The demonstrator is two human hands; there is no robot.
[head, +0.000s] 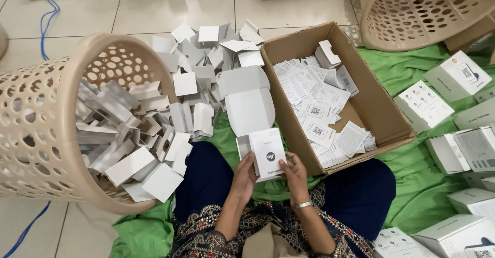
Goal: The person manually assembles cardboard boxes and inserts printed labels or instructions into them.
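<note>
- Person sits cross-legged on a green cloth [412, 186] spread over a tiled floor [154, 10].
- Left hand [244, 175] and right hand [293, 174] both grip a small white box [267, 154], one on each side, fingers curled round its edges; it is held just above the lap, touching an open white carton [248, 100] that lies flat ahead.
- Judgement: steady the box with even pressure from both sides so the thin card does not crease; keep the thumbs off the flaps.
- Tipped beige basket [36, 129] at left spills folded white card inserts [154, 134] onto the floor.
- Cardboard box [381, 108] at right holds loose printed leaflets [314, 103].
- Second basket [423, 10] sits further back; finished white boxes [454, 77] line the right edge.
</note>
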